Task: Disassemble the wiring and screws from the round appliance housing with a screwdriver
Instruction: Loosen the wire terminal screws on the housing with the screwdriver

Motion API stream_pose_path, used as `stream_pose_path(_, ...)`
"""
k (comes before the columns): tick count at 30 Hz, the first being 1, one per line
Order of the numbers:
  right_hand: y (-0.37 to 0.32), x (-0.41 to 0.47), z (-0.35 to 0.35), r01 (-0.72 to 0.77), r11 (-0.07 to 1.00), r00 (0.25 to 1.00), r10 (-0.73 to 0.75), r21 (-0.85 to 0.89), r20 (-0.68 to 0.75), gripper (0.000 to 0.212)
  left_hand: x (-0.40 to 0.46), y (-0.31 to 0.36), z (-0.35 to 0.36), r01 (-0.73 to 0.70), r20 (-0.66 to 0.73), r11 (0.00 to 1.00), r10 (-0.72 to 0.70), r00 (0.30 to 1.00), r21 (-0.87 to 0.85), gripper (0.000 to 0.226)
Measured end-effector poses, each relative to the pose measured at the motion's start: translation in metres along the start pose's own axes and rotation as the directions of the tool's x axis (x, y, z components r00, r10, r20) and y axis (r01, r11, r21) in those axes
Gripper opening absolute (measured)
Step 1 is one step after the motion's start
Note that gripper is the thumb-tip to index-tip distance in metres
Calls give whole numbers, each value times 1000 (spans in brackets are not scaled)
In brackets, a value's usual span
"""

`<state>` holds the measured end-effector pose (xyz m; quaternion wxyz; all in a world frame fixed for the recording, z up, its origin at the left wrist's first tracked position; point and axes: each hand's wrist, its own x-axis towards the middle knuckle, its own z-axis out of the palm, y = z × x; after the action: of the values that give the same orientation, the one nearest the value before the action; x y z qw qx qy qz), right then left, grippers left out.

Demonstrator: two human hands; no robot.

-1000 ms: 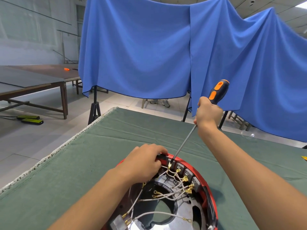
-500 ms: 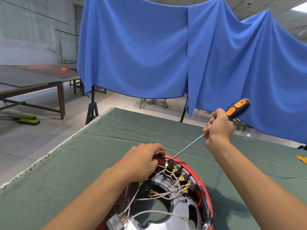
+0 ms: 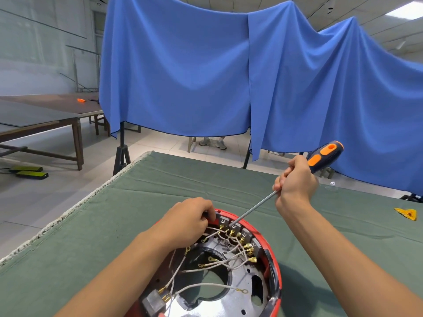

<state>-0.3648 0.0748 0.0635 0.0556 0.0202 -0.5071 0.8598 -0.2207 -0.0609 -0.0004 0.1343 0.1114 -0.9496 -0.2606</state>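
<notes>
Dropped and swung out to the right since a second ago: right hand (image 3: pixel 295 181) and screwdriver (image 3: pixel 320 156), shaft now at a much shallower slant, tip on a terminal further right along the block. Left hand (image 3: pixel 187 219) barely shifted.

Now:
- Round housing (image 3: pixel 273 259), red rim, sits on the green-covered desk (image 3: pixel 229 179) at the near edge, open side up.
- Left hand curled over the far-left rim, fingertips hooked by the terminal row (image 3: pixel 238 234), bracing (exact hold on the rim hard to read).
- Right hand fisted round the handle near its front, orange-black butt sticking out behind.
- Tip lands at a grey terminal block on the far rim; cannot tell if seated in a screw head.
- White wires (image 3: pixel 206 266) with brass lugs fan across the inside; several lugs lie free, others still on their terminals.

Doing the step well, as judged from this:
- Shaft looks too flat for the screw axis. Raise the handle to bring shaft in line before turning, else cam-out and a chewed head.
- Press along the shaft first, then turn slowly.
- Keep left hand clamping the rim against the twist (housing is round, likely to spin on cloth).
- Keep left fingertips clear of the tip's slip path, very close now.
- Sweep loose lugs aside from the working terminal.
</notes>
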Motion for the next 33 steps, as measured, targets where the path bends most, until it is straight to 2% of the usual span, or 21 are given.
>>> stream_pose_path(7,-13,-10,-5,68,997,996,-70,34,56,30,1,-1,0,-36,21,998,35,999,48,25)
stream_pose_path(14,-14,-21,-20,77,996,995,-79,44,56,33,-4,4,0,-72,85,967,52,995,244,13)
stream_pose_path(19,-11,-27,-30,56,990,998,-55,130,-14,33,-8,8,-3,-42,55,979,31,998,202,6)
stream_pose_path(25,2,-37,-40,60,994,998,-59,91,-13,30,-11,10,-6,-26,-68,990,36,997,139,10)
stream_pose_path(30,2,-51,-41,182,972,981,-189,146,36,33,-11,9,-2,-6,-44,985,14,999,175,33)
stream_pose_path(33,0,-54,-42,252,959,959,-266,132,101,39,-10,8,-1,-27,-36,983,34,999,181,23)
